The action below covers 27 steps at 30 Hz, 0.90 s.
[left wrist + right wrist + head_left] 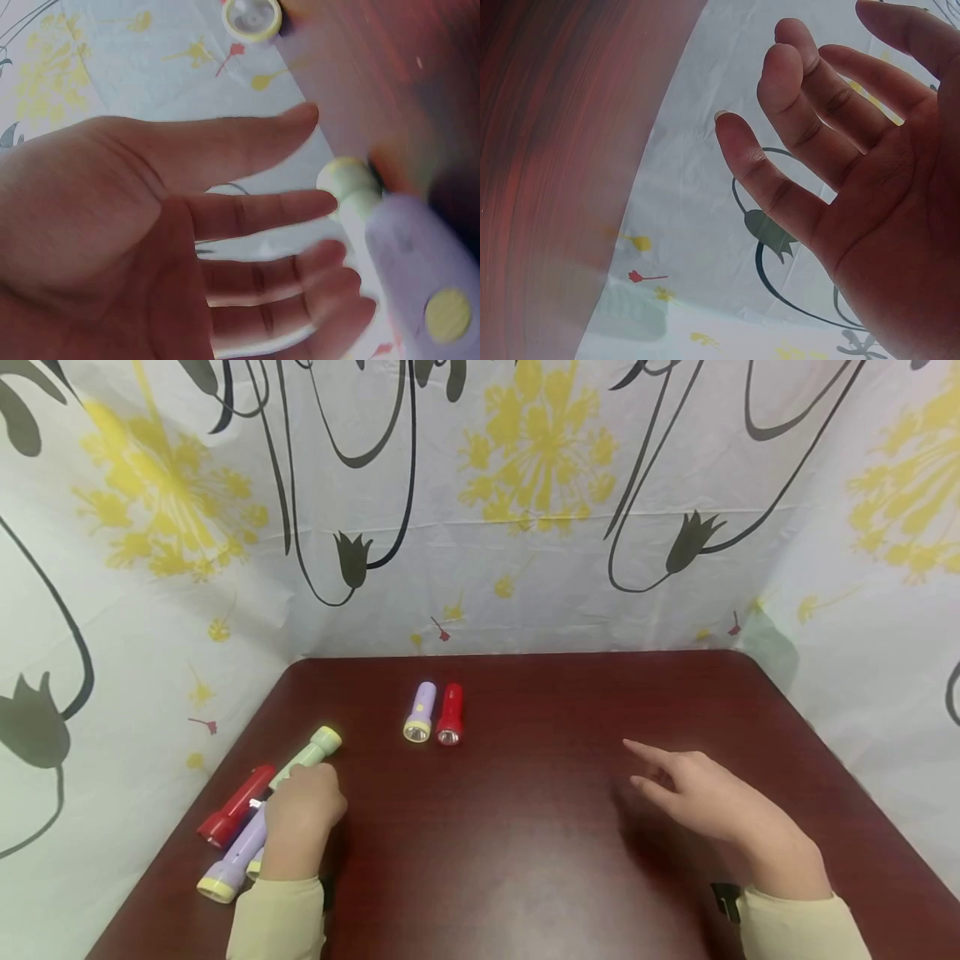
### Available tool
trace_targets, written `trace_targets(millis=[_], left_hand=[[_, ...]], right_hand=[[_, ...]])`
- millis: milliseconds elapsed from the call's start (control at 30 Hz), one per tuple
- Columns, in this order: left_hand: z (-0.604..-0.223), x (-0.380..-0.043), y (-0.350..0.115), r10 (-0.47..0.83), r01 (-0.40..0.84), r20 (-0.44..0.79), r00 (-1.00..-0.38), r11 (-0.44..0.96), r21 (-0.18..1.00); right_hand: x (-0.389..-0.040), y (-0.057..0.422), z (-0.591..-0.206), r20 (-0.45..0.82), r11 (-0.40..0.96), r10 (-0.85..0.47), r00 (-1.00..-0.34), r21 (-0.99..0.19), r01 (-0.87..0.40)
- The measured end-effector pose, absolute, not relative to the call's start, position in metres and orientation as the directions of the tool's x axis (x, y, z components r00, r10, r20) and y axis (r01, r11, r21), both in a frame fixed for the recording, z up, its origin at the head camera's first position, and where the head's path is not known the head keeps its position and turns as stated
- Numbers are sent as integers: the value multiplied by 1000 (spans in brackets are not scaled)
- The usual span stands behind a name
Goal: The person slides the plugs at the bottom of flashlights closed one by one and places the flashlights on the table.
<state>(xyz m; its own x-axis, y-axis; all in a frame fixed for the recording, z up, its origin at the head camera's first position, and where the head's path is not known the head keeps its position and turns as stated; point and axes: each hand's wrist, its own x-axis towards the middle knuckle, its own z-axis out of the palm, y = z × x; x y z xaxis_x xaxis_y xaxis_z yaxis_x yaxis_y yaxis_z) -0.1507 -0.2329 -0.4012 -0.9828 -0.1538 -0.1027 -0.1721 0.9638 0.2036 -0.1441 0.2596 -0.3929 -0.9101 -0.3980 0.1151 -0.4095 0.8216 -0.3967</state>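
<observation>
My left hand hovers over a cluster of flashlights at the table's left side, fingers loosely bent and nothing in the palm. Around it lie a light green flashlight, a red flashlight and a purple flashlight with a yellow rim. Another yellow-rimmed end is mostly hidden by the hand. The left wrist view has a purple flashlight with a yellow button just beyond the fingertips. On the right, my right hand is held above the table, fingers extended and holding nothing.
Toward the back of the dark red table, another purple flashlight and another red flashlight lie side by side, lenses toward me. A white patterned sheet hangs around the table's back and sides.
</observation>
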Motion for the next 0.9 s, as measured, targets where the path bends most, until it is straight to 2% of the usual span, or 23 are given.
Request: trace_targets(millis=[200, 500, 900], left_hand=[[-390, -139, -236, -201, -231, -144, -969, 946, 227], [-396, -140, -223, -70, -74, -30, -997, 982, 174], [-394, -152, -204, -27, -46, -111, -993, 984, 173]], right_hand=[[-146, 266, -392, 115, 826, -391, -913, -395, -403], [-148, 276, -387, 144, 841, -363, -921, -375, -390], [-148, 282, -388, 128, 842, -345, -930, -395, -367]])
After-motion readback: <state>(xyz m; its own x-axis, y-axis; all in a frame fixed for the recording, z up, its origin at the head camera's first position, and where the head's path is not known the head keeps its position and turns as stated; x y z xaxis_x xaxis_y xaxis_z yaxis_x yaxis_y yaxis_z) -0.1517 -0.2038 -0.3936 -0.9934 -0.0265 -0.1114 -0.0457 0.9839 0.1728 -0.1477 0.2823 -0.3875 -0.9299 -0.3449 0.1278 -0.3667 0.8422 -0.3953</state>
